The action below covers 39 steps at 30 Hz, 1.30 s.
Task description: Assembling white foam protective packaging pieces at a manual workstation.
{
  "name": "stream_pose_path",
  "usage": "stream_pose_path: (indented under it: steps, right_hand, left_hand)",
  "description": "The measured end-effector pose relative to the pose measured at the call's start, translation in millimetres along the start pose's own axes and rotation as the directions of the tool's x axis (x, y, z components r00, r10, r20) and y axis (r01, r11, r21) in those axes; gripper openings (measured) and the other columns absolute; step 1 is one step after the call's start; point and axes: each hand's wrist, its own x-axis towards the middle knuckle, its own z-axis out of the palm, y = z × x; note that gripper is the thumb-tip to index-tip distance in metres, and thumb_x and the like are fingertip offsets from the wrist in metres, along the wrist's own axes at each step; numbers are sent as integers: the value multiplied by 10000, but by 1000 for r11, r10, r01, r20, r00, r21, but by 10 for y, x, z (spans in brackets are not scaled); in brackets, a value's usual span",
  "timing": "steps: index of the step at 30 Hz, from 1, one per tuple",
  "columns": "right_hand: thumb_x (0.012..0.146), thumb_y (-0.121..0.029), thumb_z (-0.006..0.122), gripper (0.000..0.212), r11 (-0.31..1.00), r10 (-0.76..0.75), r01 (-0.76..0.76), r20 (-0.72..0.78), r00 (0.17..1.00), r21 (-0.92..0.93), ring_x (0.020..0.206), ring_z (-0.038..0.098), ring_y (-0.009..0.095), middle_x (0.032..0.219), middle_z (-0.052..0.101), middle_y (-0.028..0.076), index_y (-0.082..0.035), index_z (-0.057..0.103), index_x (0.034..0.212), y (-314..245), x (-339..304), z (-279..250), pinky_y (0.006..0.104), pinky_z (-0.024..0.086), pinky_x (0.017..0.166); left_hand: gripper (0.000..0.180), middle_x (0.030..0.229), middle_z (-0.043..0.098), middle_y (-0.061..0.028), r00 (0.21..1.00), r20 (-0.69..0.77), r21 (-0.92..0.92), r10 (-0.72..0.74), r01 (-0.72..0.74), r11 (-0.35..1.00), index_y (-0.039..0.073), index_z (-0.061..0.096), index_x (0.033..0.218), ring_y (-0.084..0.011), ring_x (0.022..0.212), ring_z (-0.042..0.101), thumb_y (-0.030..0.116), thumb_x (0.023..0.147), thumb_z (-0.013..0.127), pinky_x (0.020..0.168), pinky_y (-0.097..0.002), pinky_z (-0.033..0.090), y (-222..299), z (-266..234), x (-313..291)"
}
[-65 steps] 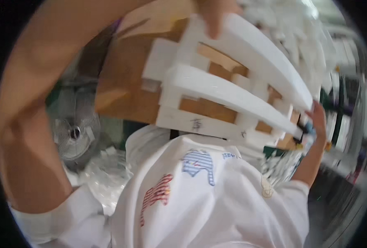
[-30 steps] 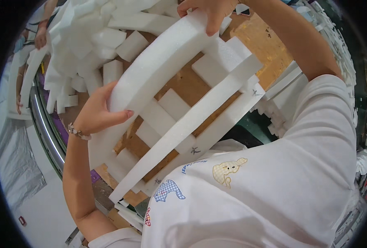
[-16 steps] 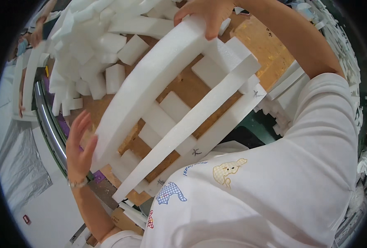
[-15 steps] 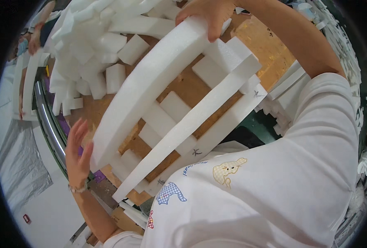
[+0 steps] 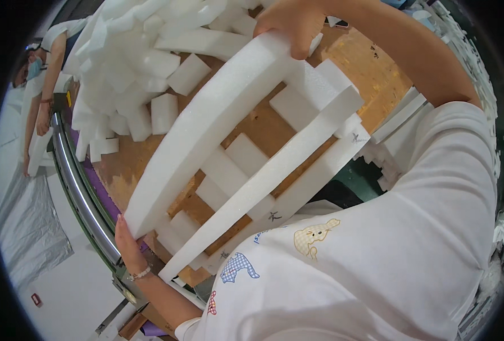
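white foam frame (image 5: 226,170), one: a thick curved bar (image 5: 201,131) and a thinner curved bar (image 5: 260,184) joined by blocks, set slantwise over the brown wooden tabletop (image 5: 380,71), its near edge close to your white shirt (image 5: 371,238). your right hand (image 5: 292,25), one: thumb and fingers clamped over the thick bar's far right end. your left hand (image 5: 128,244), one, wearing a beaded bracelet (image 5: 140,273): fingers straight and unfolded against that bar's near left end, thumb hidden. white foam pieces (image 5: 144,57), heaped, far left. polished metal rail (image 5: 78,182), left of the tabletop. co-worker (image 5: 53,57), masked, far left, arms lowered.
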Motion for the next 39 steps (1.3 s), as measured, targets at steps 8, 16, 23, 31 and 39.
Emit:
stream_pose_path:
  steps: [8, 16, 23, 31, 39]
  right_hand:
    - [587, -108, 667, 450, 999, -32, 32, 26, 999, -2, 853, 630, 283, 919, 672, 157, 27, 651, 1016, -28, -20, -56, 407, 492, 750]
    - [683, -236, 764, 663, 995, 51, -23, -296, 954, 97, 925, 637, 330, 1166, 603, 207, 39, 547, 1246, -47, -232, 218, 408, 524, 824]
    - [918, -628, 451, 828, 566, 550, -217, -168, 818, 795, 973, 637, 349, 1400, 429, 213, 27, 359, 1416, -104, -183, 442, 425, 589, 756]
    - [910, -552, 457, 734, 359, 715, -209, -124, 688, 909, 619, 655, 375, 1203, 534, 287, 18, 392, 1367, -98, -52, 420, 454, 595, 557]
    - [972, -439, 409, 555, 617, 726, -311, -371, 579, 723, 706, 677, 342, 1053, 599, 247, 42, 516, 1227, -134, 100, 579, 454, 582, 520]
  left_hand:
    - [531, 1113, 610, -89, 999, 31, -29, -33, 34, 999, 57, 554, 1218, -201, 976, 627, 517, 973, 452, 756, -320, 549, 77, 24, -35]
    - [625, 1117, 632, -100, 990, 87, -61, -113, 119, 991, 51, 545, 1242, -228, 1005, 629, 592, 940, 464, 749, -370, 554, 217, 70, -44]
    - [584, 1091, 623, -109, 996, 93, 72, 16, -23, 997, -19, 597, 1190, -188, 952, 580, 489, 1015, 366, 855, -311, 464, 2, 1, 295]
    - [562, 1092, 633, -110, 995, 77, 91, 66, -73, 993, -23, 620, 1176, -177, 972, 581, 468, 1013, 401, 873, -300, 456, 100, 70, 176]
    - [465, 1132, 644, -136, 935, 81, 191, 345, -354, 915, -16, 608, 1198, -222, 1020, 601, 382, 1017, 450, 910, -332, 446, -233, 3, 280]
